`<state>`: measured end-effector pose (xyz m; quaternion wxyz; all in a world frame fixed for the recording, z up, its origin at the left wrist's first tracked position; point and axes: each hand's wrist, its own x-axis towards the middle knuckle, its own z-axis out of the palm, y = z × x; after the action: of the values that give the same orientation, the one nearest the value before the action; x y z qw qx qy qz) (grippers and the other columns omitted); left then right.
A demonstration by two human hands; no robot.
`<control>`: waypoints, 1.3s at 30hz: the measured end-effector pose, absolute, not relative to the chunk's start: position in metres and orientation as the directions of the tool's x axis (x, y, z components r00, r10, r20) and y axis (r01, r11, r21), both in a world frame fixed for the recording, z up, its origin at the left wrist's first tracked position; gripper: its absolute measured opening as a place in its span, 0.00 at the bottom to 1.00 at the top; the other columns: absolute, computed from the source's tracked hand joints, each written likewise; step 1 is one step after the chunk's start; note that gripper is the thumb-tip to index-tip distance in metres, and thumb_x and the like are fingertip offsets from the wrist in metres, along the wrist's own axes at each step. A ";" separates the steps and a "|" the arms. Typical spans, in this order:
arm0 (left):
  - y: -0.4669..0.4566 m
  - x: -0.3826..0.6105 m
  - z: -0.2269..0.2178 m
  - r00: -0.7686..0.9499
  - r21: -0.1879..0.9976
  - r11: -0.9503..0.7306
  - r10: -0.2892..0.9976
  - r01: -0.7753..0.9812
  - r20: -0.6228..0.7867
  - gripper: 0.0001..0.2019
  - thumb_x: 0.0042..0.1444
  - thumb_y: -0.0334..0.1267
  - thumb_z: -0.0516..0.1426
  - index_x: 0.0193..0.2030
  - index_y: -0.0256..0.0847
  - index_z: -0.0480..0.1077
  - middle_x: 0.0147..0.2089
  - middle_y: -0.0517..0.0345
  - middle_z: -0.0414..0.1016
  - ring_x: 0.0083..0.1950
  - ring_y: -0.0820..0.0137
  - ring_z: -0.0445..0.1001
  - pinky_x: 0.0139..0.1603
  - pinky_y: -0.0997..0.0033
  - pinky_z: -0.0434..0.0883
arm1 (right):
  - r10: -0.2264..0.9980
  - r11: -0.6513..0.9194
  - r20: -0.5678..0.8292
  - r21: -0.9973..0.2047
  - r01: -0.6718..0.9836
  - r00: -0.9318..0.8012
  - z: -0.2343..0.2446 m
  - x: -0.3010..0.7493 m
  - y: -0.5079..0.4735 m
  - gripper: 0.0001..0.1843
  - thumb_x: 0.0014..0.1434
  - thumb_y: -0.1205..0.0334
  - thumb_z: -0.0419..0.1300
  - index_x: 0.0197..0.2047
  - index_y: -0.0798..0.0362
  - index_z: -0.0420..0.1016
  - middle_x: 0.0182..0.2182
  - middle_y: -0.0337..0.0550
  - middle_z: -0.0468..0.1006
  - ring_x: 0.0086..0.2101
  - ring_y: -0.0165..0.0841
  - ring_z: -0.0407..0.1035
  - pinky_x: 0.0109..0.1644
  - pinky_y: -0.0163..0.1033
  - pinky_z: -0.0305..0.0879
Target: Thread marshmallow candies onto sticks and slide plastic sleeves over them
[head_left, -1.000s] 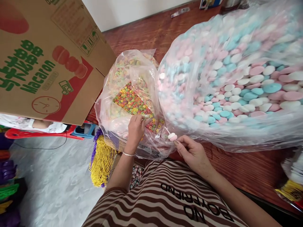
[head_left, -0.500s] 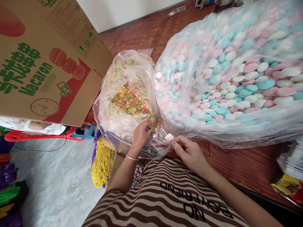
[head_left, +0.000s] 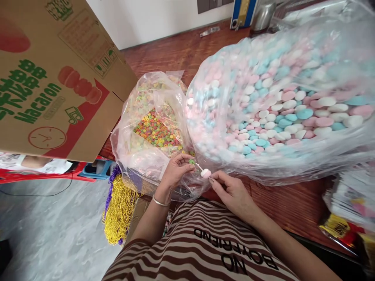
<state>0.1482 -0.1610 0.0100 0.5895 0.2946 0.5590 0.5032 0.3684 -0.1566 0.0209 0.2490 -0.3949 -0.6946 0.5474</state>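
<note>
A thin white stick with pink and white candies (head_left: 206,173) threaded on it is pinched by my right hand (head_left: 236,193) between thumb and forefinger, tilted up to the left. My left hand (head_left: 177,169) is closed in a pinch at a small green ring-shaped piece (head_left: 191,161), close to the stick's free tip. Whether the ring touches the tip, I cannot tell. Both hands are above the near edge of a clear bag (head_left: 125,136) that holds small multicoloured rings (head_left: 158,128). To its right lies a large clear bag (head_left: 216,156) of pink, white and blue candies (head_left: 284,121).
A cardboard box (head_left: 67,43) stands at the left on the wooden table (head_left: 164,52). Gold and purple strings of beads (head_left: 120,212) hang below. Packets (head_left: 340,228) lie at the right, and a metal container (head_left: 263,15) is at the back.
My left hand has come away from the ring bag with a green ring and is now at the stick's tip. My right hand still holds the stick. The view has shifted slightly.
</note>
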 end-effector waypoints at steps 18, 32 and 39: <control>-0.143 0.224 0.045 -0.316 0.994 -0.011 0.948 -0.107 -0.023 0.20 0.53 0.43 0.68 0.53 0.46 0.79 0.41 0.55 0.84 0.43 0.68 0.81 0.48 0.67 0.78 | 0.907 0.274 0.164 -0.929 0.249 -0.388 0.042 0.387 -0.163 0.19 0.70 0.63 0.49 0.60 0.52 0.71 0.42 0.48 0.82 0.43 0.38 0.76 0.46 0.38 0.70; -0.114 0.282 0.050 0.162 0.935 0.269 0.958 -0.230 -0.236 0.32 0.50 0.43 0.70 0.62 0.43 0.73 0.44 0.52 0.84 0.46 0.66 0.81 0.54 0.63 0.76 | 0.985 0.010 -0.021 -0.984 0.177 -0.174 0.045 0.432 -0.158 0.18 0.73 0.49 0.46 0.36 0.50 0.67 0.21 0.33 0.65 0.21 0.29 0.58 0.26 0.34 0.54; -0.041 0.284 0.061 0.194 0.861 -0.152 0.979 0.486 0.063 0.09 0.61 0.36 0.60 0.44 0.42 0.82 0.44 0.51 0.83 0.45 0.64 0.80 0.49 0.62 0.75 | 0.996 -0.094 -0.094 -0.996 0.001 0.010 0.029 0.458 -0.152 0.20 0.72 0.45 0.49 0.42 0.52 0.71 0.18 0.30 0.59 0.19 0.27 0.54 0.23 0.34 0.51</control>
<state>0.2843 -0.0415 0.0606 0.3666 0.6803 0.5382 0.3363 0.4577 -0.1516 0.0289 0.4783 -0.5258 -0.4737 0.5199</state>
